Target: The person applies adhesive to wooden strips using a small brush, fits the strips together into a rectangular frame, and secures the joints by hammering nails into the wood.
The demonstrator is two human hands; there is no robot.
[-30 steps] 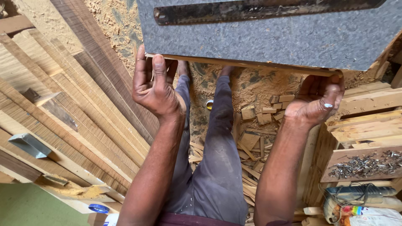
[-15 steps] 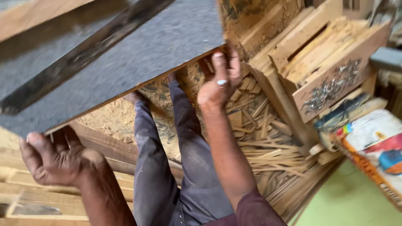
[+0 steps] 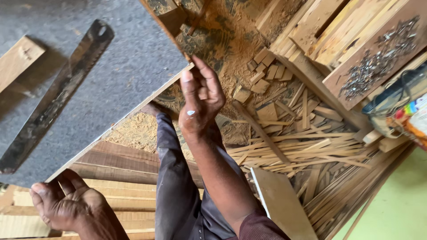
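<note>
A large flat board with a speckled grey laminate face and a pale wooden edge (image 3: 102,80) fills the upper left of the view, tilted so that its near corner points toward the middle. The right hand (image 3: 200,100) meets that corner: the thumb lies along the pale edge and the fingers curl behind it, so the grip is closed on the board's corner. The left hand (image 3: 66,206) sits low at the board's lower left edge, palm up and fingers loosely curled beneath it; whether they actually press on the underside cannot be told, and the grip looks open.

On the grey face lies a long dark metal saw blade with a hole at one end (image 3: 53,98), running diagonally, and just beside it at the left a short pale wooden block (image 3: 18,60).

Below the board the person's legs in dark grey trousers (image 3: 178,186) stretch out over a floor covered in sawdust (image 3: 129,131). To the right lies a loose heap of thin wooden slats and offcuts (image 3: 307,146), with small square wooden blocks (image 3: 262,73) near its upper end. Further right stands a wooden tray holding a pile of small metal nails (image 3: 378,53). Stacked brown planks (image 3: 120,164) lie at the lower left.
</note>
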